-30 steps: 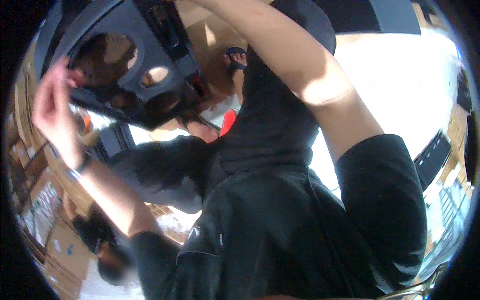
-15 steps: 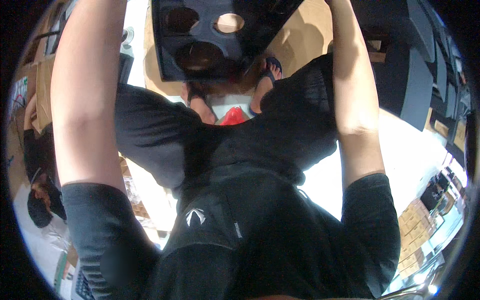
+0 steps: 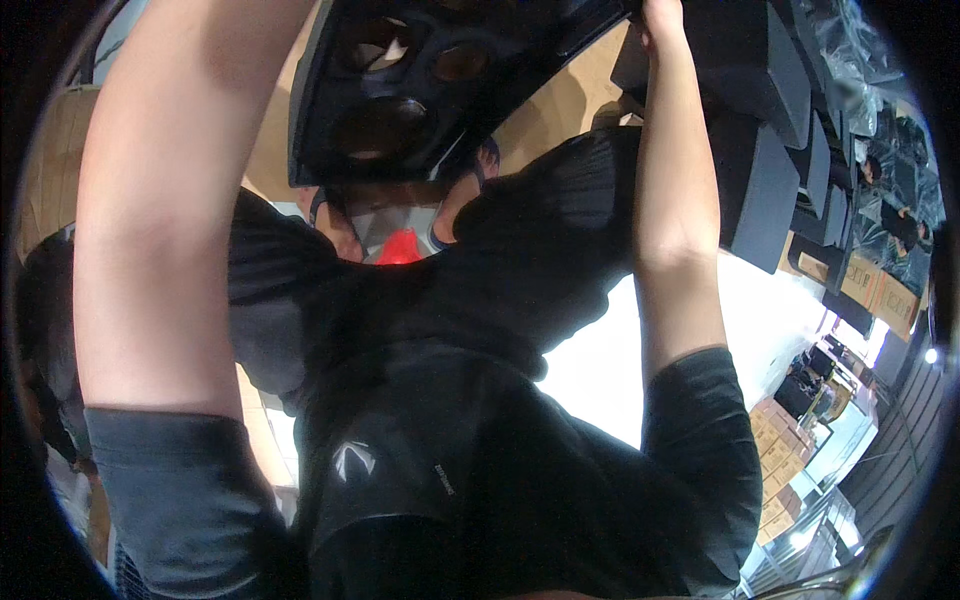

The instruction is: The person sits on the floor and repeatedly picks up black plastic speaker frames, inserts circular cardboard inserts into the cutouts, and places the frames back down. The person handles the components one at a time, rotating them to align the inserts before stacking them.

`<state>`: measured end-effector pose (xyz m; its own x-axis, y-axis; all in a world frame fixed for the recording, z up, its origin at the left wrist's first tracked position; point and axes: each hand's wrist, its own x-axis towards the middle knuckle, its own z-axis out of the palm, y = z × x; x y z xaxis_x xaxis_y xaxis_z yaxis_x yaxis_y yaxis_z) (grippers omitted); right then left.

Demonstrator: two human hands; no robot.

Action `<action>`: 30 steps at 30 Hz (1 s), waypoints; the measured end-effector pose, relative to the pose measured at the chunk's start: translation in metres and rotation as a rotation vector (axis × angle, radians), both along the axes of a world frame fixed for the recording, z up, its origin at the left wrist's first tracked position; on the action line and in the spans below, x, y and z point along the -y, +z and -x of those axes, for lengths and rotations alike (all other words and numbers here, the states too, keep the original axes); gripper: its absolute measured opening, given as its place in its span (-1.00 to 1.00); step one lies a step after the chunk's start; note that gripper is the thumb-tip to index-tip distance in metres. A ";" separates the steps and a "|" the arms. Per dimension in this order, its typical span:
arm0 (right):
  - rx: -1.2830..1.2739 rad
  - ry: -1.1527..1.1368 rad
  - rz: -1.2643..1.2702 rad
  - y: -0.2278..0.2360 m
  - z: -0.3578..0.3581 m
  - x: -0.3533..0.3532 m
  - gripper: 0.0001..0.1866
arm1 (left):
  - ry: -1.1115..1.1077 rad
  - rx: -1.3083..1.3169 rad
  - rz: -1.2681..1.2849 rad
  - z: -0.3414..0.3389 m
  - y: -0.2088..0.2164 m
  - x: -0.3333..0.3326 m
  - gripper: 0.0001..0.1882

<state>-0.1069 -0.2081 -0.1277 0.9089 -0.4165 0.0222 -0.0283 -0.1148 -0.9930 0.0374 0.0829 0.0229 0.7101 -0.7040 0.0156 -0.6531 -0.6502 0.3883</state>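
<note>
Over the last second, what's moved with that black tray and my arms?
The black tray with round holes swung from the upper left to the top middle, in front of the person. Both arms rose alongside it; the right hand now grips its right edge at the top. The left hand, visible earlier, is now out of frame. The black boxes at right stayed put.

Stacked cardboard boxes [image 3: 775,470], bright floor [image 3: 600,370]

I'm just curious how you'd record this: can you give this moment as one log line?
right hand: grips edge of black moulded tray | left hand: out of frame, forearm raised | tray: held above red thing | right: dark boxes
</note>
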 end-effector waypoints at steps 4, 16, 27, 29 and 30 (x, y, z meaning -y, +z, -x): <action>-0.011 0.040 -0.025 0.001 0.017 0.010 -0.48 | -0.036 0.049 -0.045 0.003 -0.002 0.034 -0.33; 0.014 -0.121 -0.136 -0.013 0.036 0.017 -0.49 | -0.104 0.162 -0.077 0.005 -0.010 0.064 -0.38; 0.219 -0.082 -0.001 -0.010 0.017 -0.026 -0.53 | -0.104 0.076 0.101 0.009 -0.003 -0.012 -0.31; 0.212 -0.086 -0.050 -0.005 0.014 -0.039 -0.55 | 0.154 -0.056 0.043 0.011 0.003 -0.027 -0.33; 0.209 -0.090 0.040 -0.002 0.012 -0.046 -0.55 | 0.191 -0.066 0.084 0.012 0.004 -0.035 -0.37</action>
<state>-0.1194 -0.1624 -0.1300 0.8421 -0.4903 0.2246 0.1657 -0.1610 -0.9729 0.0250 0.1176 0.0269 0.8321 -0.5544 0.0179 -0.4924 -0.7234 0.4839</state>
